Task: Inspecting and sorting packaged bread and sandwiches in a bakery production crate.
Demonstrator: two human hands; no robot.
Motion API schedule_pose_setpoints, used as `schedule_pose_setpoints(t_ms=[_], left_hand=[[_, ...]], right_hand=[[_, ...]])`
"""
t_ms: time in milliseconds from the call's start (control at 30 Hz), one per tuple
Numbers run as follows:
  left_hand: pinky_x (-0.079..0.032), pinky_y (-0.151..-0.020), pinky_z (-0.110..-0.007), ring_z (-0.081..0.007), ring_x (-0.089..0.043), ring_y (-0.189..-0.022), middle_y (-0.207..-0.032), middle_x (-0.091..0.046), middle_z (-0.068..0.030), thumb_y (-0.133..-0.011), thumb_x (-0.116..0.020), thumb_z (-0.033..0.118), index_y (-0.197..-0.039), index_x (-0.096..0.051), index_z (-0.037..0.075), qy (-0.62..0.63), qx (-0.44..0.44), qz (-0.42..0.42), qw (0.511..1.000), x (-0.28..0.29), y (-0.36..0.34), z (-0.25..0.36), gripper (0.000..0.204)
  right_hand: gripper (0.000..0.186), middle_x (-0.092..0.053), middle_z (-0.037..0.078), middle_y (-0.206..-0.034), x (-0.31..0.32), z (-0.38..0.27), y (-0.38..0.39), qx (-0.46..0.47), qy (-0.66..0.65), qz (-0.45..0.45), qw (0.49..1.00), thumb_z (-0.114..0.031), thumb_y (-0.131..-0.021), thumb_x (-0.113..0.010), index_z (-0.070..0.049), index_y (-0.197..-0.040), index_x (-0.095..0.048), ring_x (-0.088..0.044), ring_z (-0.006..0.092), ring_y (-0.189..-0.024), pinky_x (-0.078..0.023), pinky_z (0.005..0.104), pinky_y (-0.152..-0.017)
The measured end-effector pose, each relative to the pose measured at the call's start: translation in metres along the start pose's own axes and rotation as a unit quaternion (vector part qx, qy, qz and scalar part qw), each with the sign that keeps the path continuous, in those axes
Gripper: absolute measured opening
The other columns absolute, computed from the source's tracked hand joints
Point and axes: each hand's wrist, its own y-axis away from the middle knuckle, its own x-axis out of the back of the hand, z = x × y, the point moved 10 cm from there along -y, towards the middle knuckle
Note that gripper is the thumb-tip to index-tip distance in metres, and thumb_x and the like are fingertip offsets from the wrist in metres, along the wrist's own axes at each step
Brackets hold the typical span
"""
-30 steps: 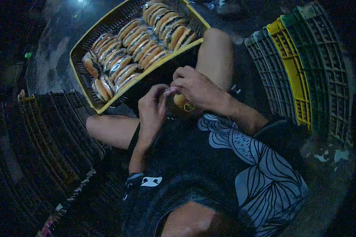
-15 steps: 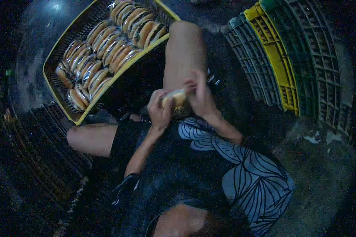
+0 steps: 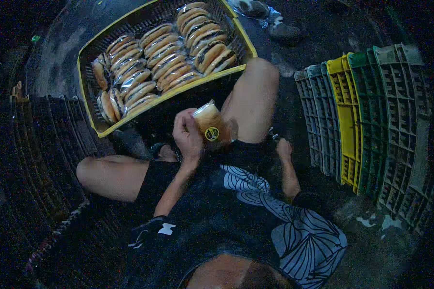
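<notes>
My left hand [image 3: 188, 136] is closed round the left edge of a wrapped bun [image 3: 210, 118] and holds it up between my thighs. The bun is golden brown and pale at the top, in a clear wrapper with a round yellow-and-black sticker on its lower part. Beyond my right thigh, my right hand [image 3: 284, 149] is low and apart from the bun, its fingers drawn together. A small whitish object [image 3: 273, 133] shows just beside its fingertips; whether the fingers hold anything is too dim to make out.
Ahead to the left, a yellow-rimmed crate [image 3: 103, 131] holds rows of similar wrapped buns [image 3: 166, 55]. Grey, yellow and green plastic crates [image 3: 349, 120] stand in a row at the right. Dark crates [image 3: 48, 144] line the left side. Footwear [image 3: 285, 32] lies past the crate's right corner.
My right hand has left the bun and moved right and down, beyond my thigh. My left hand still holds the bun, now turned so its sticker faces up. The view has shifted.
</notes>
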Motion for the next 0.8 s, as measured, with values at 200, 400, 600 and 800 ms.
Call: schedule_pose_setpoints(t_ms=[200,400,600,800], left_hand=[[-0.042,-0.064,-0.030,-0.0228,-0.052,-0.072,-0.081,-0.053,-0.0127,-0.082,-0.047,0.031,-0.080,-0.054,-0.003,-0.067,-0.149,0.040,0.986,0.009,0.006,0.041,0.034],[-0.043,-0.060,-0.034,-0.0247,-0.052,-0.070,-0.080,-0.052,-0.0118,-0.079,-0.052,0.025,-0.086,-0.054,0.002,-0.136,-0.354,0.033,0.925,0.003,0.033,0.082,0.024],[-0.044,-0.061,-0.034,-0.0251,-0.051,-0.070,-0.081,-0.051,-0.0124,-0.080,-0.049,0.030,-0.087,-0.053,0.003,-0.134,-0.411,-0.010,0.902,0.015,0.036,0.083,0.028],[-0.043,-0.063,-0.033,-0.0261,-0.051,-0.075,-0.081,-0.051,-0.0147,-0.084,-0.042,0.028,-0.088,-0.052,-0.001,-0.131,-0.270,0.033,0.953,0.000,-0.001,0.047,0.032]], right_hand=[[0.021,-0.058,0.013,-0.080,0.083,-0.033,-0.023,0.112,-0.199,0.015,0.973,-0.020,-0.080,-0.049,-0.001,-0.073,-0.056,-0.051,0.0159,-0.061,-0.041,0.0283,-0.059],[0.021,-0.051,0.015,-0.104,0.252,-0.345,0.137,0.623,-0.445,-0.176,0.619,-0.019,-0.080,-0.050,-0.001,-0.087,-0.057,-0.047,0.0240,-0.099,-0.035,0.0344,-0.086],[0.034,-0.055,0.013,-0.097,0.162,-0.416,0.091,0.480,-0.220,-0.384,0.758,-0.017,-0.070,-0.059,0.004,-0.095,-0.053,-0.054,0.0181,-0.086,-0.042,0.0286,-0.077],[0.030,-0.058,0.010,-0.088,0.097,-0.403,0.018,0.334,-0.447,-0.436,0.706,-0.016,-0.076,-0.055,0.002,-0.100,-0.051,-0.055,0.0137,-0.081,-0.043,0.0252,-0.073]])
